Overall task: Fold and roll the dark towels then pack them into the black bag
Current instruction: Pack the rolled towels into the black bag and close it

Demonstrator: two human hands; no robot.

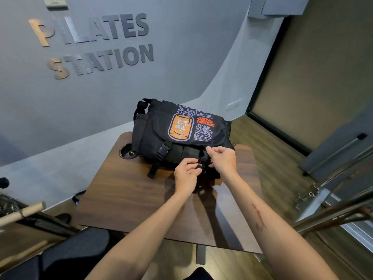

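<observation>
On the dark wooden surface (125, 199) sits the black bag (161, 130), flap down, left buckle (162, 151) fastened. No towels show — judged packed, closing step in hand. Left hand (184, 176) pinches the lower right buckle half (198, 169); right hand (223, 159) pinches the flap's strap end. Next — align and click them together.

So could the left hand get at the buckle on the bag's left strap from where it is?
Probably yes. The left hand is busy pinching the right-side clasp, but the left buckle lies uncovered on the black bag, close beside it, with nothing between.
</observation>
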